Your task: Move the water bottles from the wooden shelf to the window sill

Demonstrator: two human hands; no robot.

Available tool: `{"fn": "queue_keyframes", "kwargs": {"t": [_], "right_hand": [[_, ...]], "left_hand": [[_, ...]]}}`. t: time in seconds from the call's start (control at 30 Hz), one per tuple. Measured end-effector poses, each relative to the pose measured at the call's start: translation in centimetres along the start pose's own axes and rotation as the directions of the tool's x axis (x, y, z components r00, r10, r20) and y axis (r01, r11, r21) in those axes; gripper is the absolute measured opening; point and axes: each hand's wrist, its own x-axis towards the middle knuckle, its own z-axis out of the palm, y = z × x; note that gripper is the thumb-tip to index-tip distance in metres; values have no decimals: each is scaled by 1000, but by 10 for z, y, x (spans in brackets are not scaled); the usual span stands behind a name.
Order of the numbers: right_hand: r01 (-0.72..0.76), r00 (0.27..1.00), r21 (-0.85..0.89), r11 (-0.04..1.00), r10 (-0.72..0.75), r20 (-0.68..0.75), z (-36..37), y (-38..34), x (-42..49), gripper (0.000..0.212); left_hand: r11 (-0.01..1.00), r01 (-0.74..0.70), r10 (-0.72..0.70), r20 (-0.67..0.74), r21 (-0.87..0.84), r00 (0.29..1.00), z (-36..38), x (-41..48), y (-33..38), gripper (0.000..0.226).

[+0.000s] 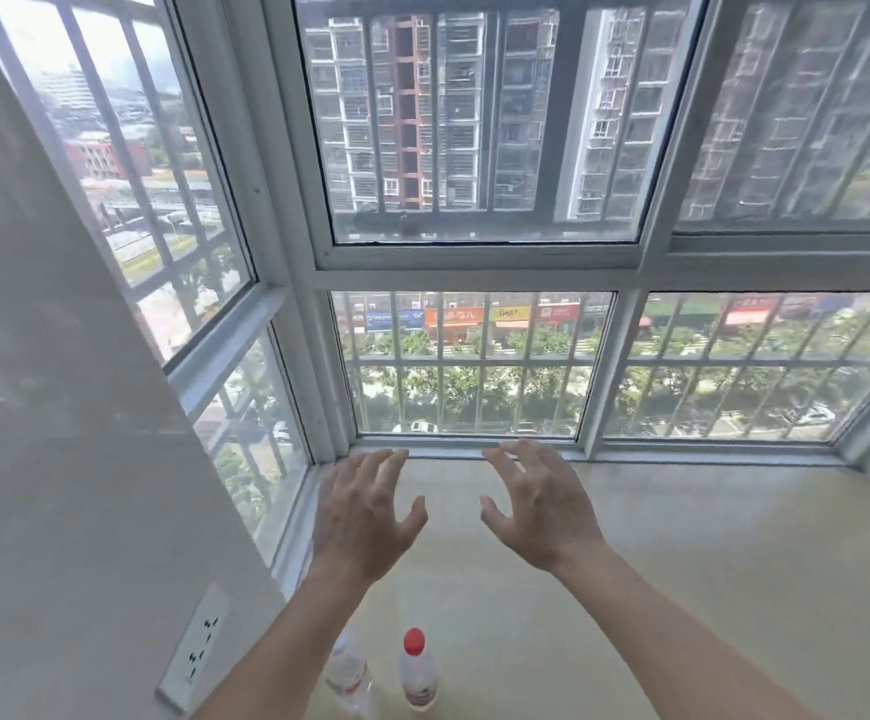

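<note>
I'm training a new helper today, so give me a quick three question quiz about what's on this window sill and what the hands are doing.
1. True or false: the left hand is gripping a bottle.
2. How many water bottles stand on the window sill?
A. one
B. two
C. four
3. Fill in: the cap on the right bottle is ____.

Key:
1. False. The left hand and the right hand are both open and empty, fingers spread, above the sill.
2. B. The right bottle and the left bottle stand upright near the lower edge of the view, the left one partly hidden by the forearm.
3. Red.
</note>
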Motion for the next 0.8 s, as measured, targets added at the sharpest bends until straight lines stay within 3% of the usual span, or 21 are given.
{"fn": "queue_keyframes", "kwargs": {"t": [0.17,0.27,0.5,0.8], "right_hand": [[-202,979,-95,975,200,-34,-21,41,-45,57],[-371,927,-152,916,357,-112,-35,58,-87,55],[-682,731,-205,702,649,-209,-68,67,-204,60],[-880,470,-240,409,820,-325,-99,42,-326,48]], "left_hand": [[977,-186,193,69,-101,979,25,12,52,63],[928,-328,348,96,-175,933,36,15,87,62],[748,-563,626,91,-351,775,47,-11,168,62],[459,-727,854,30,-511,519,47,-76,259,60]]}}
